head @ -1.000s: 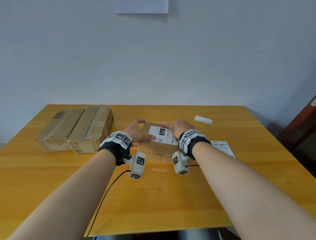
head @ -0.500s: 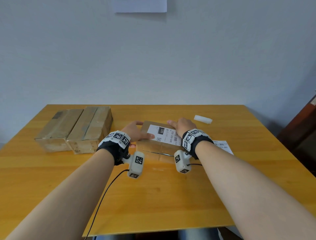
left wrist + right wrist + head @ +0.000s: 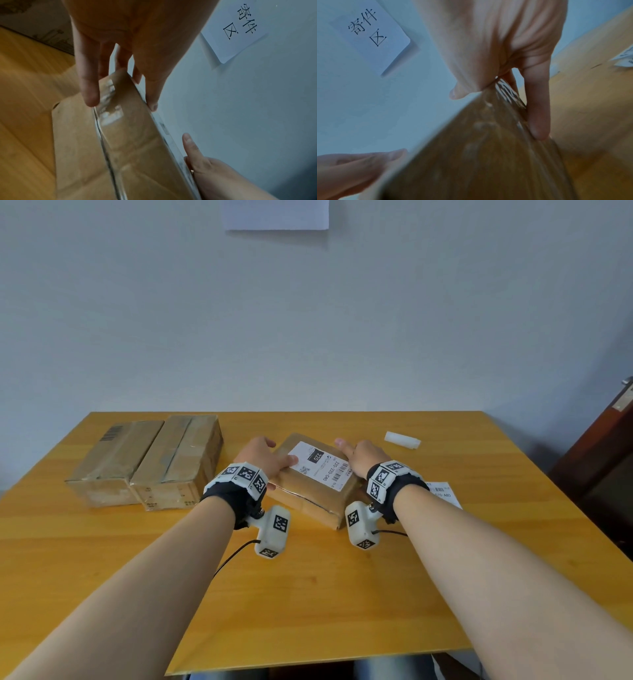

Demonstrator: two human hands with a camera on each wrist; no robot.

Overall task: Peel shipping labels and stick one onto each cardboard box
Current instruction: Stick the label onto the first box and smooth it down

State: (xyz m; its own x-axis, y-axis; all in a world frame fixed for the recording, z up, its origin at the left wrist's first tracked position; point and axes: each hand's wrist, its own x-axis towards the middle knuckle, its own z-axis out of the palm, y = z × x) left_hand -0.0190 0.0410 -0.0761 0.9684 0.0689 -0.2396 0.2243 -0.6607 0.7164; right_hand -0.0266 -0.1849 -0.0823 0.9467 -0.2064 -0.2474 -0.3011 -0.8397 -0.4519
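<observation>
Where wall [image 3: 308, 320] meets table [image 3: 308, 594], apparently a paper sign [image 3: 275, 213].

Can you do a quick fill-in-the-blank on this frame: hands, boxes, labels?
Both hands hold the ____ cardboard box.
The label stuck on that box reads 220-220-____.
At the table's far left, ____ unlabeled boxes sit side by side.
A spare label sheet lies beside the ____ hand.

Missing: middle; C40; two; right
</observation>
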